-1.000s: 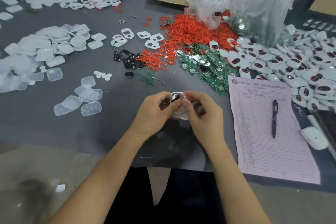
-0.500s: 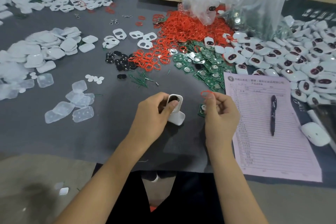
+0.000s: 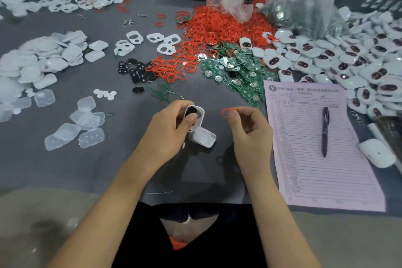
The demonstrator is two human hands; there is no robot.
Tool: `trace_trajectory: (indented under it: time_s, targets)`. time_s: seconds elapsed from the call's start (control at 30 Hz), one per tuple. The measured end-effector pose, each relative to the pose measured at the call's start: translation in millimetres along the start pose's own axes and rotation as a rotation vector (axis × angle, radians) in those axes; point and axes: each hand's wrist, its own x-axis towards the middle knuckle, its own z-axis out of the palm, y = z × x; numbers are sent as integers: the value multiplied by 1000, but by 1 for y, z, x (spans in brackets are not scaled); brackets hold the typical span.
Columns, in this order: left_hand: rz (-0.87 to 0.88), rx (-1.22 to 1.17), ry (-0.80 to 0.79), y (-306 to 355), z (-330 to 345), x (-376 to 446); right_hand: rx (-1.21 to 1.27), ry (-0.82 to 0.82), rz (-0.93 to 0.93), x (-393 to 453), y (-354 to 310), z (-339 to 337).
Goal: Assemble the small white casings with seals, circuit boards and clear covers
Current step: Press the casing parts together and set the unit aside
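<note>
A white casing (image 3: pixel 194 118) is gripped upright by the left hand (image 3: pixel 167 128), just above the table (image 3: pixel 108 169). A red seal (image 3: pixel 228 112) is pinched by the right hand (image 3: pixel 250 130), apart from the casing. Bare table lies between the hands and the near edge; a pink sheet (image 3: pixel 315 159) borders the right.

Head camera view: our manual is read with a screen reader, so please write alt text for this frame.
Over a grey table, a person's left hand grips a small white casing while the right hand pinches a red seal ring beside it, apart from it. Heaps of red rings, green circuit boards, clear covers and white casings lie beyond; a pen rests on a pink form.
</note>
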Motion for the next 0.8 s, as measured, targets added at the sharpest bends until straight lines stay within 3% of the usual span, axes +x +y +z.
trace_trajectory:
  time_s: [0.07,0.17,0.23,0.47,0.8]
  targets:
    - [88,115,27,4,1,0,1,10,-11,1,-1,0]
    - [318,341,218,12,5,3,1,24,-21,1,-2,0]
    - [376,405,269,16,6,8,2,24,-18,2,-2,-1]
    - [386,459,-111,5,4,22,-2,24,-23,2,-2,-1]
    - [293,376,-336,-6,-10,33,-34,-5,-40,2,3,0]
